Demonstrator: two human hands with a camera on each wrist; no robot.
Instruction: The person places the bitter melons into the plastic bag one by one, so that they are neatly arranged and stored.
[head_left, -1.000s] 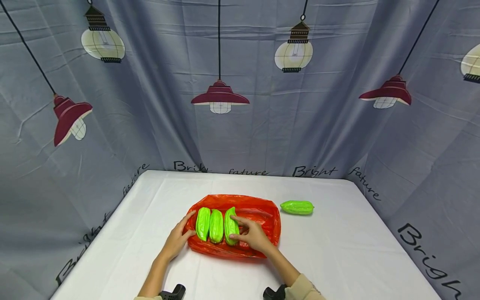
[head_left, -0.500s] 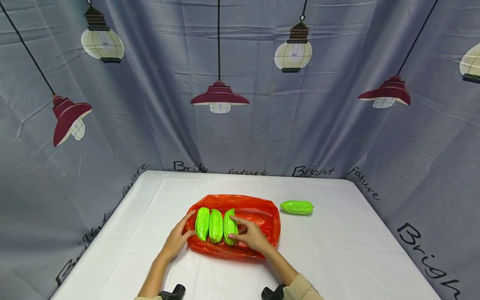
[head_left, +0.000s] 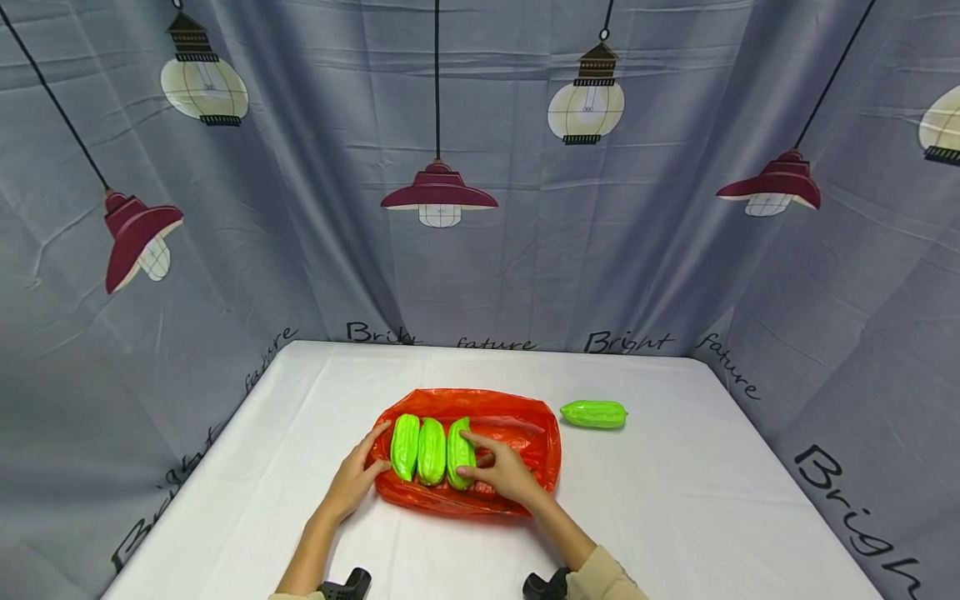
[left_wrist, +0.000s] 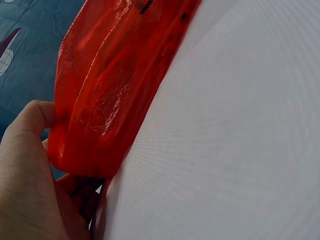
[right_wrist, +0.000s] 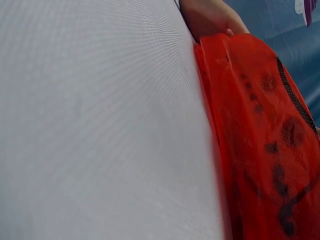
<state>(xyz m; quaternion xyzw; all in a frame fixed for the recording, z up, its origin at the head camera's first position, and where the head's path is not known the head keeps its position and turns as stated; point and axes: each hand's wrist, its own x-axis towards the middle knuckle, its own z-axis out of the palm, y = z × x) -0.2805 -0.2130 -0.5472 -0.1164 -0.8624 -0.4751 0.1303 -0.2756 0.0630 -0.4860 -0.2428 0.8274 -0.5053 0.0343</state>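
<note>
- The right hand (head_left: 504,472) is closed on the right gourd (head_left: 460,452): the thumb lies at its near end and the index finger on its upper side. The grip is best kept light and spread along the gourd, judging by the ridged, glossy skin, which could slip from a pinch.
- The left hand (head_left: 352,482) lies with fingers fairly straight against the left edge of the bag (head_left: 536,433); in the left wrist view the thumb (left_wrist: 31,116) is seen touching the red film (left_wrist: 107,95). Nothing is clasped by it. The film is best pinned flat here so that it does not bunch while the gourd is shifted.
- The right gourd rests on the bag, touching the middle gourd (head_left: 432,451), which touches the left gourd (head_left: 405,446). All three lie side by side.
- The long axis of each runs from the near edge of the desk (head_left: 675,500) toward the far edge, roughly parallel; the right gourd's pointed tip faces away from the person.
- A fourth gourd (head_left: 594,414) lies on the desk just right of the bag, its long axis crosswise, left to right.
</note>
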